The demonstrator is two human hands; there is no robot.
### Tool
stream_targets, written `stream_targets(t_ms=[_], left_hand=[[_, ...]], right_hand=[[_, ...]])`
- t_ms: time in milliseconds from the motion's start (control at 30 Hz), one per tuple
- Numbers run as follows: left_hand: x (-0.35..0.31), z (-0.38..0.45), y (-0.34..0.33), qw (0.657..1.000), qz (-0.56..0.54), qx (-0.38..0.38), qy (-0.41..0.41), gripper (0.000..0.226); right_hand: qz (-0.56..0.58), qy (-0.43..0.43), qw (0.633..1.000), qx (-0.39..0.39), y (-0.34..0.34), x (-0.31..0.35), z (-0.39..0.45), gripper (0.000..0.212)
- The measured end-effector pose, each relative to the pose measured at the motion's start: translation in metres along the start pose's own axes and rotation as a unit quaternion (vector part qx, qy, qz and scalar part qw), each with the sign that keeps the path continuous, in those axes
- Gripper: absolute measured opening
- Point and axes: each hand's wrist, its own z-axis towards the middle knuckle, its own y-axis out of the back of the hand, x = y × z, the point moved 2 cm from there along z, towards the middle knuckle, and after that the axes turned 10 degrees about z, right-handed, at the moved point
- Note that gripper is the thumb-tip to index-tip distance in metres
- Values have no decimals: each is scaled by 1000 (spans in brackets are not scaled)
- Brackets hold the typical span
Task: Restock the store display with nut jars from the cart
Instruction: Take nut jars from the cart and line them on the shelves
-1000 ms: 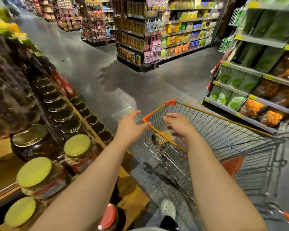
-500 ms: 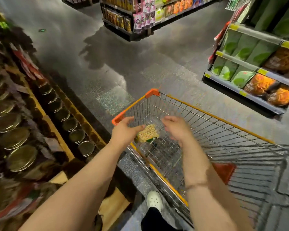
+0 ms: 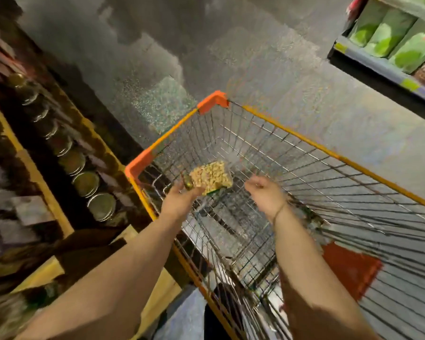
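Evidently, the nut jar [image 3: 210, 177], lying in the cart [image 3: 212, 102], is being reached for restocking; left hand [image 3: 182, 198] touching it, grasp indiscernible; right hand [image 3: 264, 192] empty, loosely curled.

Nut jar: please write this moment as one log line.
left hand: reaching nut jar | right hand: beside, free | jar: in cart

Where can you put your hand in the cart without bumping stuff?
The cart looks bare from its far orange corner along the right wall. It's crowded near the left wall, where the left hand meets the nut jar.
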Motion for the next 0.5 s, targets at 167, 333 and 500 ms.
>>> stream_targets(t_ms=[167,333,500], left_hand=[[2,58,-23,998,-10,-4,64,90],[-13,112,-43,992,-19,-19,120,74],[-7,150,-52,987,43,-45,147,79]], right_hand=[[-20,-19,999,30,-17,-40,45,46],[-8,-43,999,21,-26,-55,88,48],[23,-67,997,43,-43,-75,131,52]])
